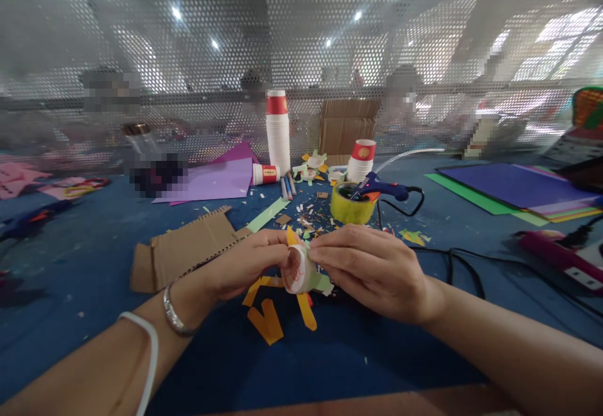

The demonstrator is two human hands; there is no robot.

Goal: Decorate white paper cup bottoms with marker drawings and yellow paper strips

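Note:
Between my hands is a small white paper cup piece (296, 270) with red markings on its round face, and yellow-orange and pale green paper strips stick out from it. My left hand (252, 259) pinches its left edge, a silver bracelet and a white band on that arm. The fingertips of my right hand (372, 268) press on its upper right side, by the green paper. Folded orange strips (266, 322) lie on the blue table (330, 366) just below and left of the cup piece.
Brown cardboard (188, 246) lies at left. Beyond my hands are paper scraps, yellow tape (351, 205) with a blue glue gun (384, 186) on it, a tall cup stack (277, 136) and a shorter one (361, 159). Black cables (471, 254) and coloured sheets (509, 185) are at right.

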